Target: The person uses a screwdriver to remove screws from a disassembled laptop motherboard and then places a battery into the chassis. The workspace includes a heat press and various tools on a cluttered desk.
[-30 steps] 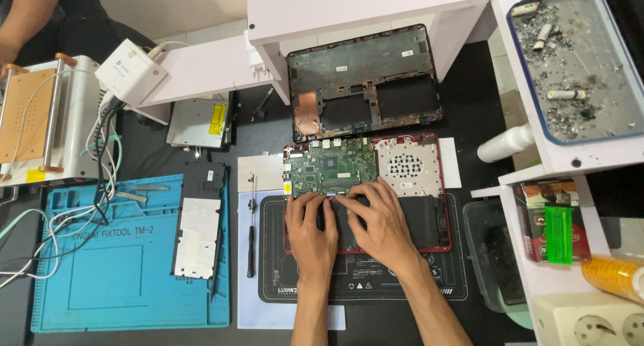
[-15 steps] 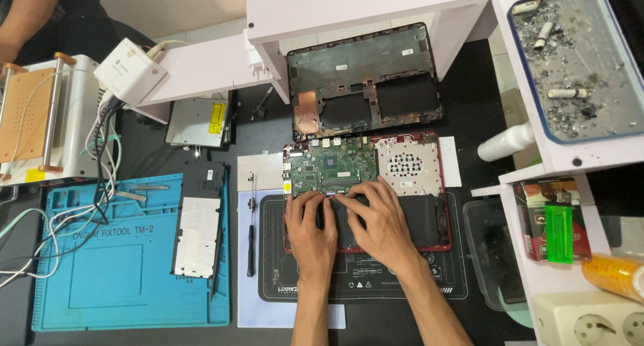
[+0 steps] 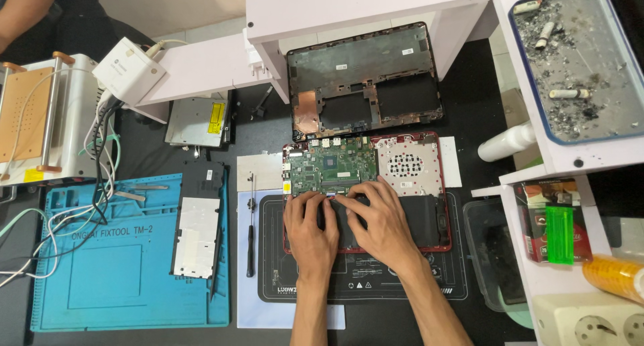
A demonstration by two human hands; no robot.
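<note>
One camera only, worn on the head, looks almost straight down onto the workbench from above the person's own forearms, which enter from the bottom edge. It sits fairly near: the left hand and right hand fall just below centre. The far side of the bench lies at the top, perhaps slightly foreshortened.
</note>
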